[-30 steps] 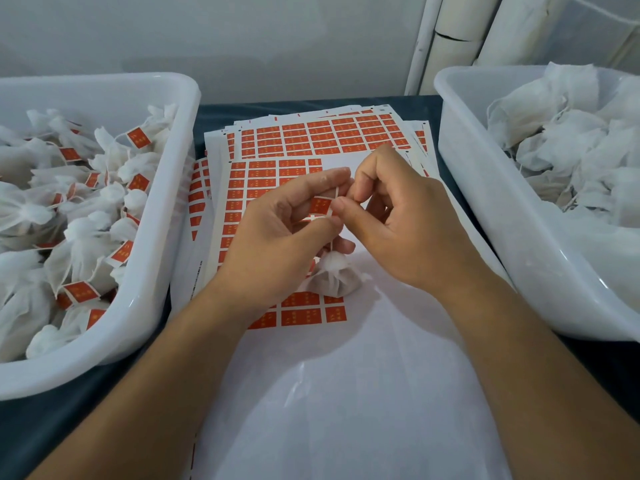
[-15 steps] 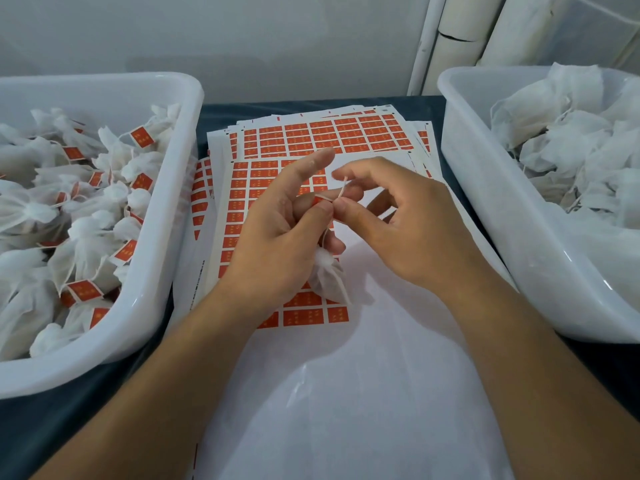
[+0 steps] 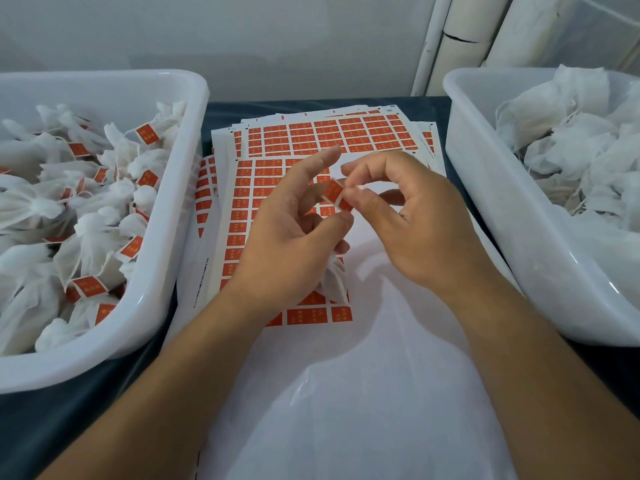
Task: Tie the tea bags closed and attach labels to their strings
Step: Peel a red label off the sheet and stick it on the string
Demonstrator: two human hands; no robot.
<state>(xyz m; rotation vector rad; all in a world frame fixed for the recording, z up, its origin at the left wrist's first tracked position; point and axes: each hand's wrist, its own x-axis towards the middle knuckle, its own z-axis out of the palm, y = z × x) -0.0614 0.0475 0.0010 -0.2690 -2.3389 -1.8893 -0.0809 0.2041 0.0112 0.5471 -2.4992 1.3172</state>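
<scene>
Labelling a string. The left hand [image 3: 287, 233] and right hand [image 3: 412, 216] met above the top sheet of orange adhesive labels [image 3: 263, 216] at the middle of the dark table [image 3: 86, 403], both pinching one small orange rectangular label [image 3: 335, 195], apparently to fold it over the thin string. The tied white paper tea bag [image 3: 334, 278] hung under the left palm, kept clear of the sheet. Finished bags filled the white plastic tub [image 3: 180, 216] at the left edge; untied ones waited in the matching tub [image 3: 485, 209] at the right edge.
</scene>
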